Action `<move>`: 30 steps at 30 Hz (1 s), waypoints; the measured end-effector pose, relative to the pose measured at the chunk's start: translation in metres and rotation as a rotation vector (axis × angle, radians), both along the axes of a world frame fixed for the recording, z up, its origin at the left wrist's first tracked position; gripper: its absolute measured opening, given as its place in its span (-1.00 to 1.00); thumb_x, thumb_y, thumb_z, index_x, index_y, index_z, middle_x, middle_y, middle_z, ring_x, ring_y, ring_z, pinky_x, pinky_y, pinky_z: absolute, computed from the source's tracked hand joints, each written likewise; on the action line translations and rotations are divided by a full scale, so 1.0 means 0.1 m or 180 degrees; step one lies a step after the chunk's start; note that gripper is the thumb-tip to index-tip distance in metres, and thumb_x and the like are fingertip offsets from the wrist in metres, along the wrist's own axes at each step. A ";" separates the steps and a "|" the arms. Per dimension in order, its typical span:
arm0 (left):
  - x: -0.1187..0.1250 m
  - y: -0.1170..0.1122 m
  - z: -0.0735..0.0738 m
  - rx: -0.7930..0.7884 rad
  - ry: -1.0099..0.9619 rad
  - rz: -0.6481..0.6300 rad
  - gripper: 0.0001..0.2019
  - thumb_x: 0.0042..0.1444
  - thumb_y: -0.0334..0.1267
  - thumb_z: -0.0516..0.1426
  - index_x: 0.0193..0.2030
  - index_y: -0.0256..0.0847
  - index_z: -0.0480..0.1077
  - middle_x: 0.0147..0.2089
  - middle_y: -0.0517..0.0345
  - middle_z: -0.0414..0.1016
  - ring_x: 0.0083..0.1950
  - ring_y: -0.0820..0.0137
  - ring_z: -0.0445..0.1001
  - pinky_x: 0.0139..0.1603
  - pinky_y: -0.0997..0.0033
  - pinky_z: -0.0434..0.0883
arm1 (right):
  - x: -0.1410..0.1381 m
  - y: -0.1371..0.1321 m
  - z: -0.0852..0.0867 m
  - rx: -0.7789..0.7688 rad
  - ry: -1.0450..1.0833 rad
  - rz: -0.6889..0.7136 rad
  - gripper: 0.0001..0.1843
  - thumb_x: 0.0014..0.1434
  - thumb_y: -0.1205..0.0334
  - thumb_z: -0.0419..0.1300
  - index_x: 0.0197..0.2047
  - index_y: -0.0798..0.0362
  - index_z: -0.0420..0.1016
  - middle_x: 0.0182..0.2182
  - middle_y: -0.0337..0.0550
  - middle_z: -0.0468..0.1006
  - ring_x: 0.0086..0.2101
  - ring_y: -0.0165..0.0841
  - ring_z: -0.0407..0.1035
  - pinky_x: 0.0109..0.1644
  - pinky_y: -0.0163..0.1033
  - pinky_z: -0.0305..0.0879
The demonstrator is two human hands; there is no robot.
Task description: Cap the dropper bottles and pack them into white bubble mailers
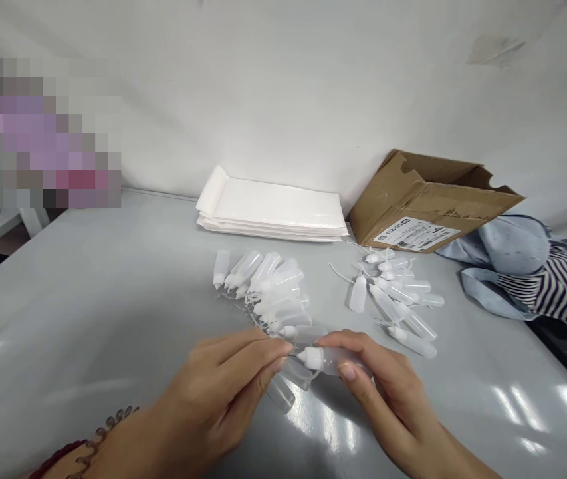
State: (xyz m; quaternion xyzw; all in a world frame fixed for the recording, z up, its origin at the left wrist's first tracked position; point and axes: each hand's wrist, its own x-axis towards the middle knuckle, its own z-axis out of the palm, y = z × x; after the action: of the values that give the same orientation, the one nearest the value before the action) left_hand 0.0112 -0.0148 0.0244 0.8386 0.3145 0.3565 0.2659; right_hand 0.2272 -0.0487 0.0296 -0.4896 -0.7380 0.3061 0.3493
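My right hand [383, 389] grips a small translucent dropper bottle [330, 359] lying sideways, its white tip pointing left. The fingers of my left hand [223, 389] are pinched together at that tip; whatever sits between them is too small to make out. Just beyond my hands lies a row of similar clear bottles [268, 286] on the grey table [88, 313]. A second, looser group of bottles [397, 299] with white tips lies to the right of it. Another bottle [283, 392] rests under my left fingers.
A stack of white padded envelopes [270, 213] lies at the back against the wall. A tilted open cardboard box [427, 199] with a label stands to its right. Blue and striped cloth [532, 273] is heaped at the right edge. A pixelated area covers the upper left.
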 end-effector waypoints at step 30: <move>-0.02 0.01 -0.05 0.0217 0.0041 0.0043 -0.84 0.24 -0.52 0.05 -0.14 -0.27 0.41 -0.30 0.18 0.47 -0.31 0.49 0.40 -0.27 0.50 0.40 | 0.02 0.04 0.01 0.0253 -0.0171 0.0176 -0.75 0.29 0.35 0.02 0.00 -0.02 0.38 -0.24 -0.29 0.58 -0.28 -0.50 0.48 -0.17 -0.49 0.39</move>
State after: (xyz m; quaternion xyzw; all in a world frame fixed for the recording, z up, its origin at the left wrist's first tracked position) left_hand 0.0095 -0.0133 0.0193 0.8473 0.3095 0.3634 0.2328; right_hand 0.2295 -0.0445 0.0305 -0.4628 -0.7720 0.2727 0.3399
